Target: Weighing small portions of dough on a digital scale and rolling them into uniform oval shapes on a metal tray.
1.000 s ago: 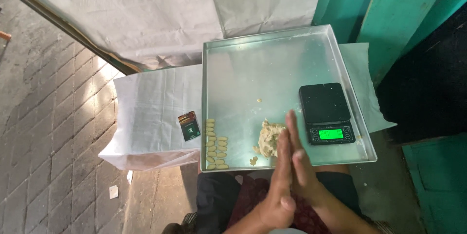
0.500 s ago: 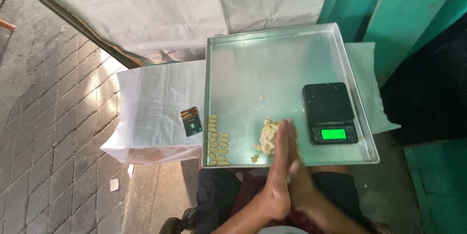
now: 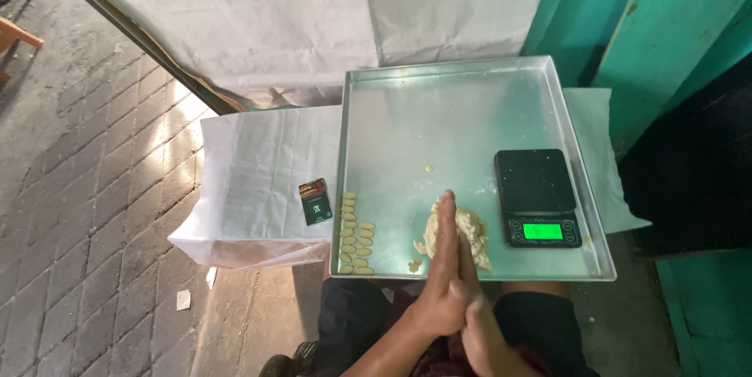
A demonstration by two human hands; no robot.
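- Two hands press palm to palm above the near edge of the tray: the left hand and right hand lie flat together, fingers straight and pointing away from the body; whether anything sits between the palms cannot be told.
- Past the fingertips the tray lies bare up to its far rim; its near rim runs just under the hands.
- The dough rests just beyond and slightly right of the fingertips, partly hidden by them.
- Right of the hands stands the scale, close to the dough and near the right rim.
- Left of the hands rows of small pieces line the left rim; further left a small dark pack lies on the white cloth.
- A few crumbs sit just left of the fingers.
- Compared with half a second ago, the hands sit lower and nearer the body, so more dough shows.
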